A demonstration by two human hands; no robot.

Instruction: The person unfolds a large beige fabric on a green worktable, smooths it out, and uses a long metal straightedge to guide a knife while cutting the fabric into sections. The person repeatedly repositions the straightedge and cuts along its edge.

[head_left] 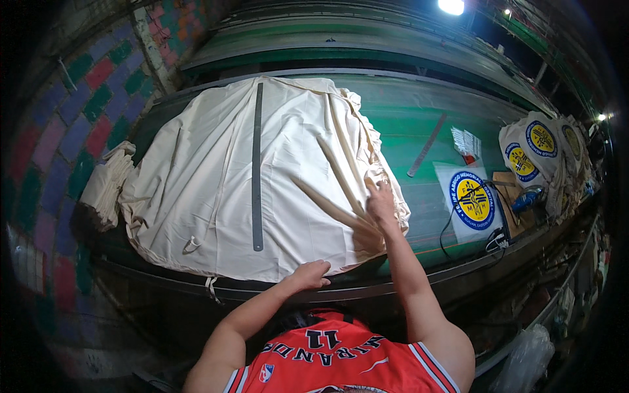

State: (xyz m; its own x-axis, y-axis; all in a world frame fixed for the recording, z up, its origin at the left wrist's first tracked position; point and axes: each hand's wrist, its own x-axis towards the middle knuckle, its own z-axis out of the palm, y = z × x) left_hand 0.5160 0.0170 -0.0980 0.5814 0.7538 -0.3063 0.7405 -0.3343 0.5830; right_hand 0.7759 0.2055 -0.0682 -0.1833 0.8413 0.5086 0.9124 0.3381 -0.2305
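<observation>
A large cream cloth (216,164) lies spread over a green table (406,111). A long grey metal ruler (257,164) lies lengthwise on the cloth. Several cream fabric straps (334,183) fan out across the cloth's right side. My right hand (381,204) presses flat on the straps where they meet, near the cloth's right edge. My left hand (308,275) rests on the near edge of the cloth at the table's front rim, fingers curled over it. Neither hand lifts anything.
A stack of folded cream fabric (108,187) sits at the table's left end. A second metal ruler (427,145) lies on the green surface to the right. Printed round-emblem bags (534,150), a printed sheet (470,200), a blue tool (526,198) and black cable (458,223) crowd the right.
</observation>
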